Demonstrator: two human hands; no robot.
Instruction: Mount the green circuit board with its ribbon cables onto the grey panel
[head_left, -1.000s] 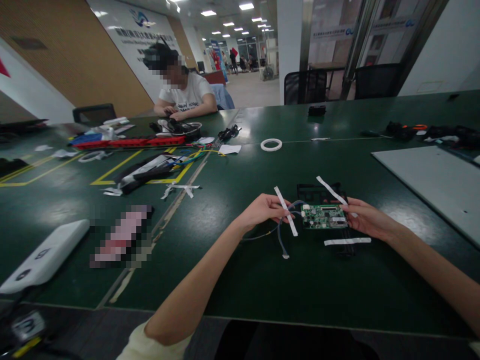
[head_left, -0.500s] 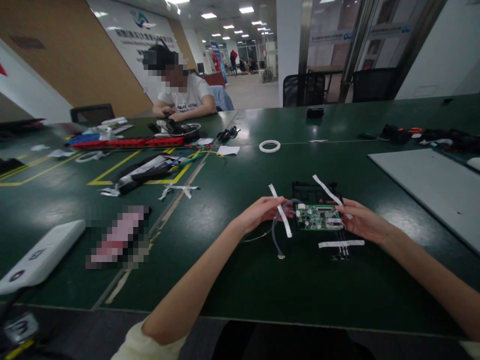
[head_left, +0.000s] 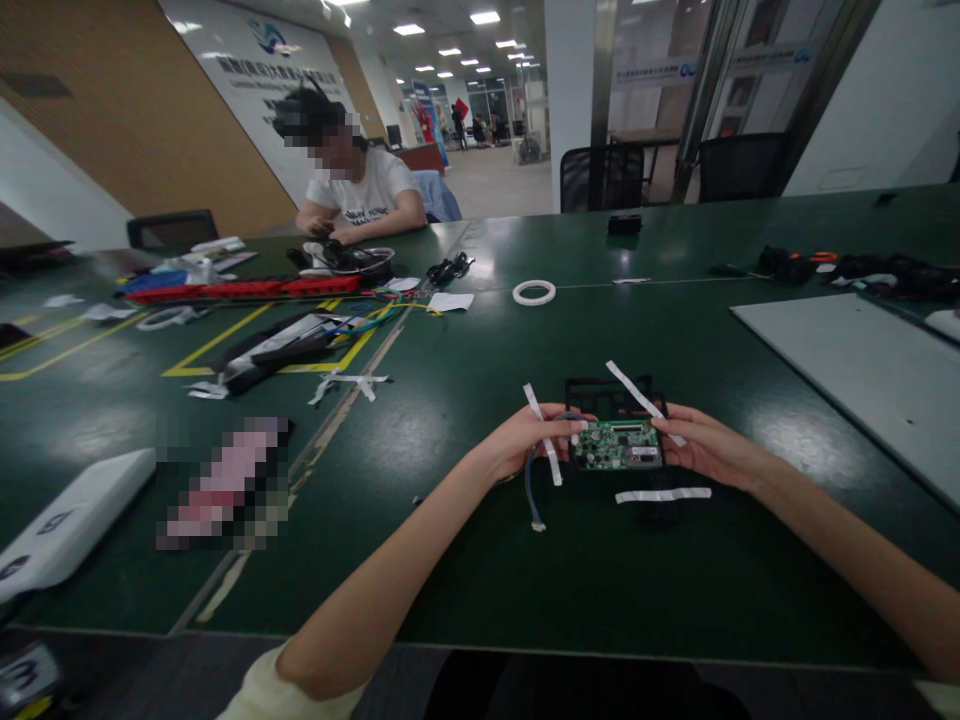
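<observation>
A green circuit board [head_left: 616,436] with connectors and a metal port is held level just above the table between both hands. My left hand [head_left: 536,440] grips its left end, thumb on top. My right hand [head_left: 694,445] closes on the right end, thumb over the edge. Behind and under the board shows a black frame [head_left: 579,392]. White tape strips [head_left: 630,388] hang at the frame's corner and across my left fingers; another tape strip [head_left: 664,495] lies across the near side. A grey cable [head_left: 531,485] dangles from the left side, a small white plug at its end.
A white tape roll [head_left: 534,293] lies beyond the hands. To the right is a large grey panel [head_left: 847,360]. On the left are a white power bank [head_left: 82,515], a pixelated pink phone-like object [head_left: 225,480], and cables. Across the table sits a person [head_left: 360,190].
Both hands and the board have shifted slightly left and down in view. My left thumb now presses on the board's top left corner. The frame has moved left along with them.
</observation>
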